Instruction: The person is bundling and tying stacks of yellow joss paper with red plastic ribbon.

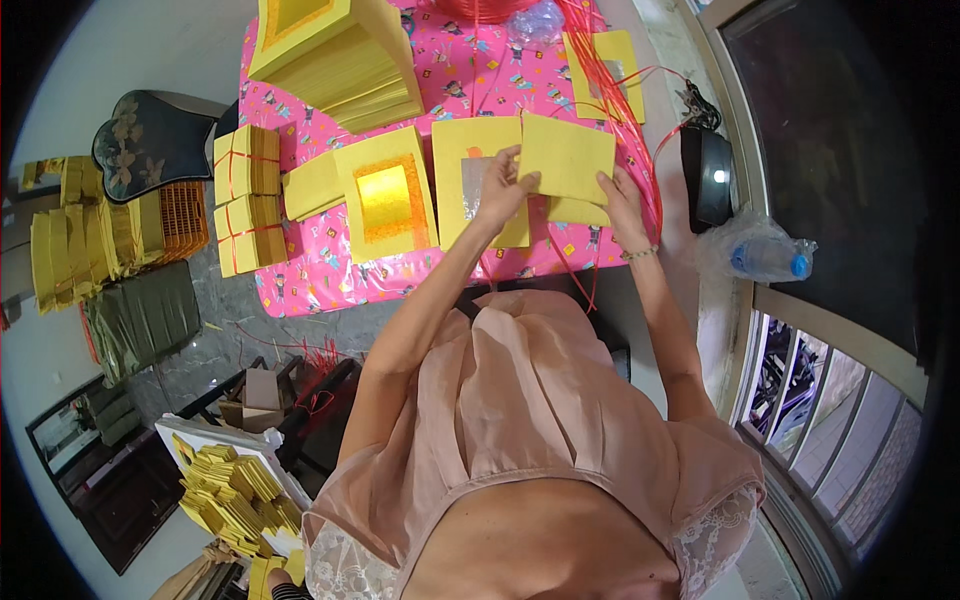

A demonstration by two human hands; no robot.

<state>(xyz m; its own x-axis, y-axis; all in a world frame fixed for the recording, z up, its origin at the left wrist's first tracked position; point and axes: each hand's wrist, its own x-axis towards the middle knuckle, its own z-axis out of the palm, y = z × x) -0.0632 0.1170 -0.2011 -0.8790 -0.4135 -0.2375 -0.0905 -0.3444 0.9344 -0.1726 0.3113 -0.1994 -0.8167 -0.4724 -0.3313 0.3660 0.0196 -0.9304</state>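
Both my hands hold one yellow paper sheet point(568, 158) above a pink patterned tablecloth point(330, 270). My left hand point(500, 188) pinches its left edge and my right hand point(622, 200) grips its lower right corner. Under the held sheet lies a yellow sheet with a silver foil square point(470, 180). To its left lies a yellow sheet with a gold foil square point(385, 195). A tall stack of yellow paper point(340, 60) stands at the far left of the cloth.
Two tied yellow paper bundles point(247, 198) sit at the cloth's left edge. Red strings point(615, 90) trail along the right side. A black device point(708, 175) and a bagged plastic bottle point(762, 252) rest on the window ledge. Folded yellow papers point(235, 490) fill a box at lower left.
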